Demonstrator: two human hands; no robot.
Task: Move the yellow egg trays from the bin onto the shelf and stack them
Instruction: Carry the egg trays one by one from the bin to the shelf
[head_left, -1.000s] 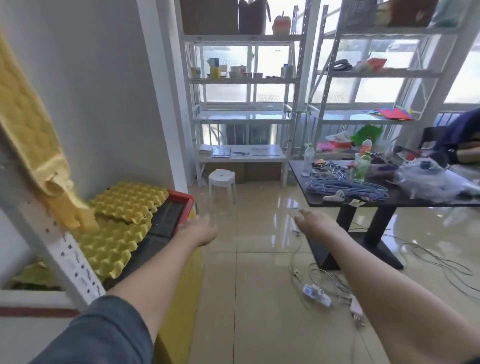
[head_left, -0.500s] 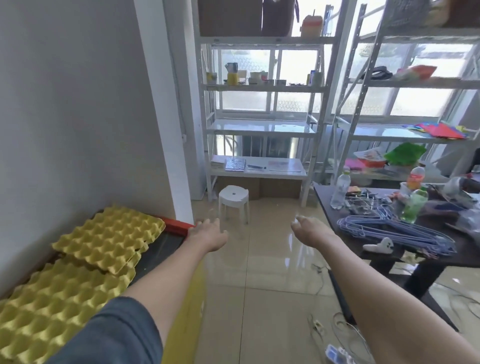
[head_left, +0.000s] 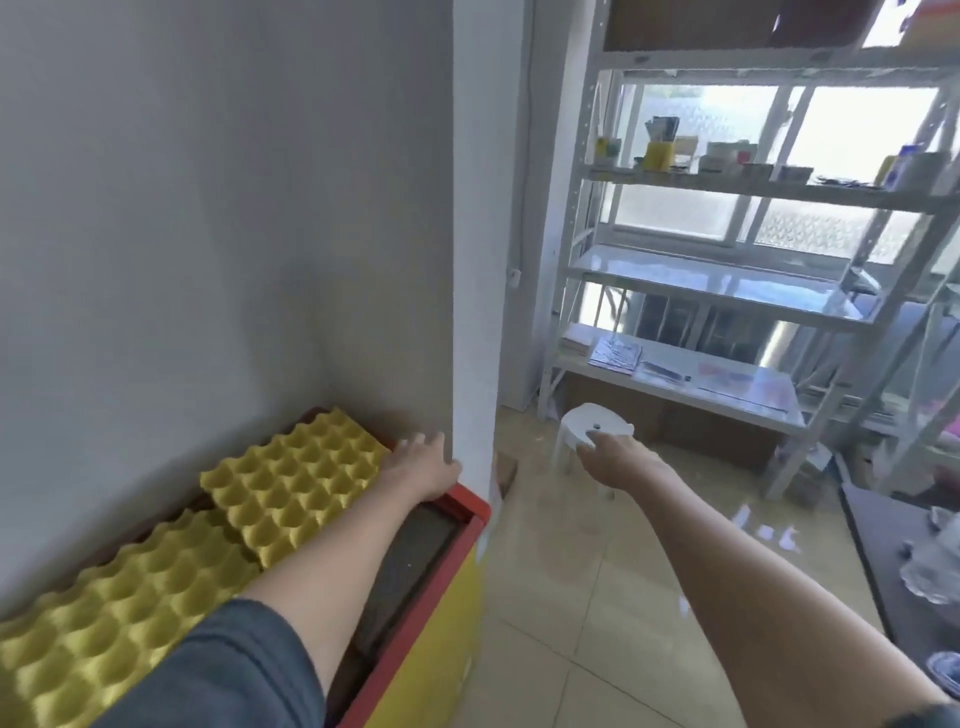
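Note:
Two yellow egg trays lie in the red-rimmed bin (head_left: 462, 506) at lower left, against the grey wall. The far tray (head_left: 291, 480) rests partly on top of the near tray (head_left: 104, 618). My left hand (head_left: 421, 465) reaches over the bin's far end, fingers spread, right beside the far tray's edge; it holds nothing. My right hand (head_left: 618, 457) is stretched out over the floor to the right of the bin, fingers relaxed, holding nothing.
A white corner pillar (head_left: 472, 260) stands just behind the bin. A white stool (head_left: 587, 428) sits on the tiled floor beyond my right hand. White metal shelving (head_left: 727, 291) with small items fills the back right. A dark table edge (head_left: 872, 545) is at right.
The view has swung left and down toward the bin. My left hand has moved left over the bin's far end to the edge of the far tray. The right hand stays extended.

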